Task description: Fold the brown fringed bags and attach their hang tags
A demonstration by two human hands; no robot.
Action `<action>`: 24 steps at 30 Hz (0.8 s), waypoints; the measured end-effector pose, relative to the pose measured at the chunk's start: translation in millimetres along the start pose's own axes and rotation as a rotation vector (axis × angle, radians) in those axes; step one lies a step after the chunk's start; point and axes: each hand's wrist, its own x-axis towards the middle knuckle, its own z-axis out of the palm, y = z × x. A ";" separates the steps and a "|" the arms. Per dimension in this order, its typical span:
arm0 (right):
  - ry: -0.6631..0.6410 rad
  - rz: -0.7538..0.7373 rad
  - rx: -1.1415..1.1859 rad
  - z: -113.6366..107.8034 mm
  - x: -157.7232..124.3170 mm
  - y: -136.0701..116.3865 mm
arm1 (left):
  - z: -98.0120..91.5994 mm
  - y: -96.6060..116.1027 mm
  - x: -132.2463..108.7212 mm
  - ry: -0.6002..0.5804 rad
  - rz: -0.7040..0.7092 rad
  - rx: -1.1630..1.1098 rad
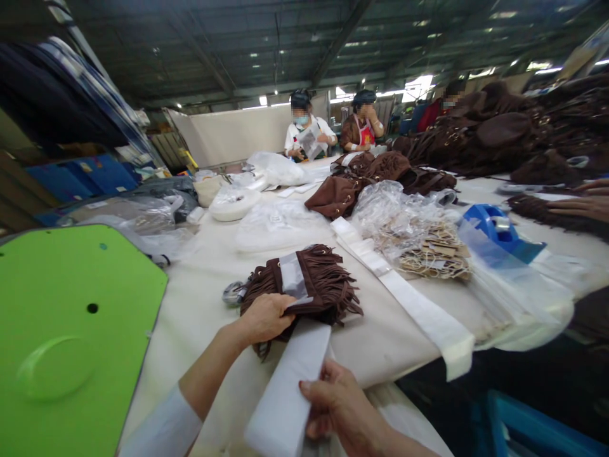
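Note:
A brown fringed suede bag (314, 282) lies on the white table (204, 298) in front of me, with a grey strip wrapped over its middle. My left hand (264, 317) is closed on the bag's near edge, pinching the strip's end. My right hand (340, 400) grips the near end of a long white foam strip (290, 387) that runs up to the bag. A metal ring shows at the bag's left side.
A bright green board (71, 336) lies at the left. More foam strips (404, 298), a pile of paper tags (435, 254), plastic bags, a blue tape dispenser (495, 228) and brown bags (371, 178) crowd the table. Another person's hand (583, 203) rests at right; people sit at the far end.

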 end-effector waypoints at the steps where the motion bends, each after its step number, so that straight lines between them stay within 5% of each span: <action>1: 0.066 -0.036 0.029 4.0 3.6 -4.6 | -0.7 -0.4 0.3 -0.011 0.001 0.001; 4: 0.268 -0.153 0.125 6.1 13.4 -15.1 | -3.7 -2.5 1.3 -0.050 0.009 -0.004; 8: 0.358 -0.170 0.156 8.0 30.7 -20.3 | -12.2 -3.6 1.3 -0.129 0.040 -0.027; 13: 0.372 -0.149 0.136 21.4 49.8 -30.0 | -20.1 -0.4 -2.1 -0.190 0.103 -0.038; 24: 0.287 -0.168 0.149 34.8 56.8 -34.7 | -2.6 1.0 -6.9 -0.117 0.131 0.034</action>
